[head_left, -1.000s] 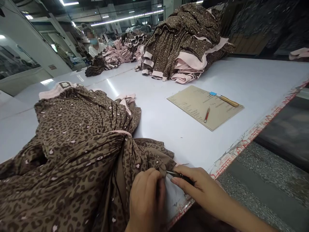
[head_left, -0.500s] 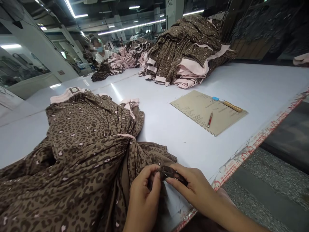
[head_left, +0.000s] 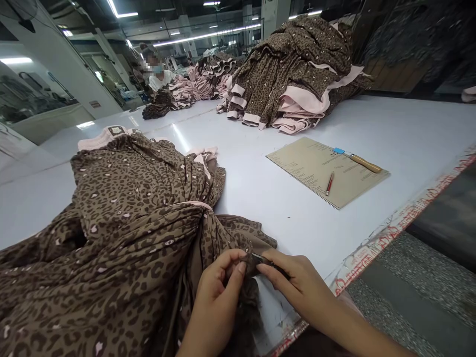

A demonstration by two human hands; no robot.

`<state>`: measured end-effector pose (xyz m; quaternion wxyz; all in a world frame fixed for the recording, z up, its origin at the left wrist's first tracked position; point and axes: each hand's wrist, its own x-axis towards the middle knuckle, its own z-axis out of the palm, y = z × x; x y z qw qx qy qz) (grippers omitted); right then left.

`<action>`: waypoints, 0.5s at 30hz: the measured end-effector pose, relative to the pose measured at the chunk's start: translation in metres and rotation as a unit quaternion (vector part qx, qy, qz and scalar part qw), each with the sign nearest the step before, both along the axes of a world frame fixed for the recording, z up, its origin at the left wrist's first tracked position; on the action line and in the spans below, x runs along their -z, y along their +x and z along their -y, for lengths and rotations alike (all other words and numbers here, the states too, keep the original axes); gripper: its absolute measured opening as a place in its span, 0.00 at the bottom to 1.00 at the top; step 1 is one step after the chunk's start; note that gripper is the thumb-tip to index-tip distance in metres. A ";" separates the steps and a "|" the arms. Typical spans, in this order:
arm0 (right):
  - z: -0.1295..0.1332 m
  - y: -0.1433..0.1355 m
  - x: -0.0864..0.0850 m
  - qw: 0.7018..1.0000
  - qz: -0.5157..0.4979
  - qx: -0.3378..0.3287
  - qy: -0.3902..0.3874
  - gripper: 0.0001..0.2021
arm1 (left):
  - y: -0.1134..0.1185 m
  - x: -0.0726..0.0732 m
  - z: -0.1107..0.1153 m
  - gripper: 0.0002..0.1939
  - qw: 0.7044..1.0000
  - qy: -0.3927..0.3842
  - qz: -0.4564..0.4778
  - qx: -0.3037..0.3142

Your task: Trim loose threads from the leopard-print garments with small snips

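My left hand (head_left: 223, 287) pinches a bit of brown leopard-print fabric (head_left: 248, 258) between thumb and fingers, near the table's front edge. Closed around small dark thread snips (head_left: 270, 263), my right hand (head_left: 295, 277) holds their tip against that pinched fabric. The blades are too small to read clearly. To the left lies a large heap of leopard-print garments (head_left: 126, 198), gathered by a pink band (head_left: 199, 204). Dark cloth (head_left: 247, 307) hangs below my left hand.
A cardboard sheet (head_left: 308, 168) with writing lies on the white table (head_left: 253, 183), bearing a red pen (head_left: 329, 184), a wooden-handled tool (head_left: 366, 163) and a blue clip (head_left: 338, 150). Behind are a tall garment pile (head_left: 297, 64), pink garments (head_left: 201, 82) and a masked person (head_left: 158, 74).
The snips have turned slightly, and their tip now meets the pinched fabric between my hands. More dark cloth shows beneath my left hand. The view has shifted a little.
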<state>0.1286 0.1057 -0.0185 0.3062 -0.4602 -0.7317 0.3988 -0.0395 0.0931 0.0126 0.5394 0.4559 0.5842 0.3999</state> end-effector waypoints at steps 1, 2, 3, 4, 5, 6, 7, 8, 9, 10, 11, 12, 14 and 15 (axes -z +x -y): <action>0.000 0.001 0.000 1.000 -0.003 0.002 -0.007 0.16 | 0.000 0.000 0.000 0.13 1.000 -0.005 0.005 -0.002; 0.001 0.002 0.000 1.000 -0.008 0.003 -0.018 0.15 | -0.001 0.000 0.000 0.14 1.000 -0.009 0.009 -0.005; 0.001 0.002 0.000 0.999 -0.015 0.005 -0.029 0.15 | -0.002 0.000 0.001 0.14 1.000 -0.011 0.013 -0.005; 0.002 0.003 0.001 0.999 -0.025 0.005 -0.042 0.14 | -0.003 0.001 0.001 0.13 1.000 -0.011 0.015 -0.004; 0.002 0.002 0.001 0.998 -0.033 0.004 -0.054 0.14 | -0.005 0.002 0.001 0.13 1.000 -0.010 0.015 -0.001; 0.003 0.002 0.002 0.997 -0.042 0.001 -0.062 0.14 | -0.006 0.002 0.001 0.12 1.000 -0.009 0.016 0.003; 0.003 0.001 0.003 0.997 -0.047 -0.002 -0.066 0.15 | -0.007 0.003 0.001 0.12 1.000 -0.007 0.017 0.006; 0.003 0.000 0.004 0.997 -0.051 -0.005 -0.064 0.15 | -0.007 0.003 0.001 0.11 1.000 -0.005 0.019 0.008; 0.004 -0.001 0.005 0.997 -0.051 -0.005 -0.058 0.15 | -0.007 0.004 0.001 0.11 1.000 -0.004 0.019 0.009; 0.004 -0.002 0.005 0.998 -0.049 -0.005 -0.048 0.15 | -0.007 0.004 0.000 0.10 1.000 -0.001 0.018 0.008; 0.004 -0.002 0.004 0.998 -0.044 -0.003 -0.038 0.15 | -0.006 0.004 0.000 0.10 1.000 0.005 0.015 0.008; 0.004 -0.003 0.003 0.999 -0.036 -0.001 -0.026 0.14 | -0.005 0.003 0.000 0.10 1.000 0.012 0.010 0.009; 0.003 -0.004 0.000 1.000 -0.010 0.002 -0.005 0.13 | -0.003 0.003 0.001 0.10 1.000 0.029 -0.005 0.011; 0.003 -0.003 -0.002 1.000 0.006 0.004 0.005 0.12 | -0.003 0.003 0.001 0.10 0.999 0.035 -0.014 0.014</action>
